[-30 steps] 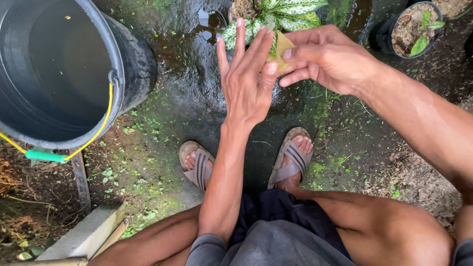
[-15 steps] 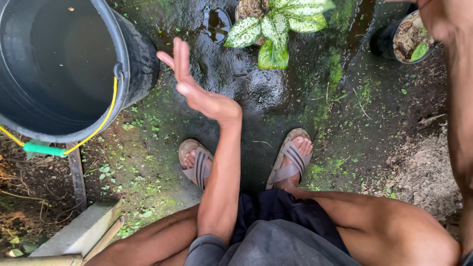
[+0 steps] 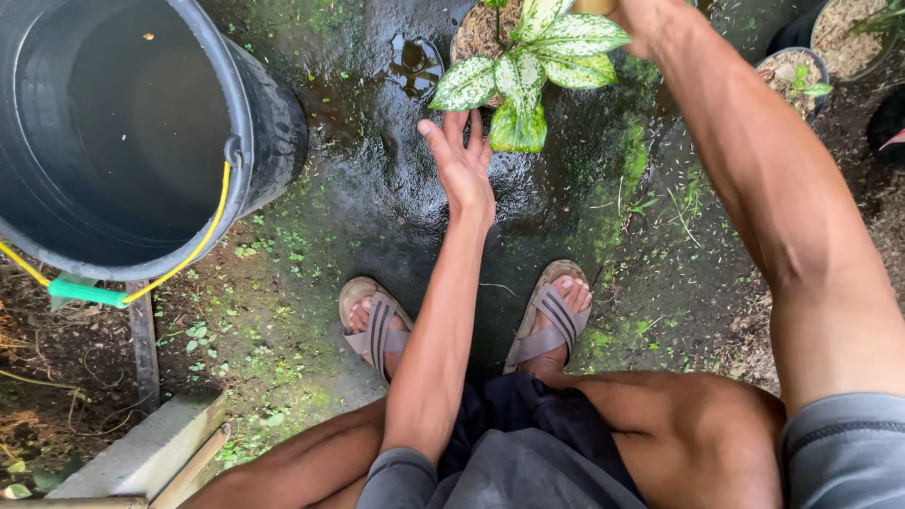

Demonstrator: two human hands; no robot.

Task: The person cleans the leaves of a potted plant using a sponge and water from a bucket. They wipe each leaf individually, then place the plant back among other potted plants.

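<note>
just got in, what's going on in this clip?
A person squats on wet, mossy ground in sandals, tending a potted plant with white-speckled green leaves. The left hand is open, fingers spread, reaching toward the lowest leaf and holding nothing. The right hand is up at the frame's top edge by the plant; its grip is cut off. A large black bucket of water stands to the left.

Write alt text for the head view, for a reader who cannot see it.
A squatting person stretches the left hand, fingers spread, toward a potted plant with green-and-white leaves, on wet, mossy ground. The right hand is above the plant at the top edge, mostly out of frame. A large black bucket of water stands at left; sandals show below.
</note>
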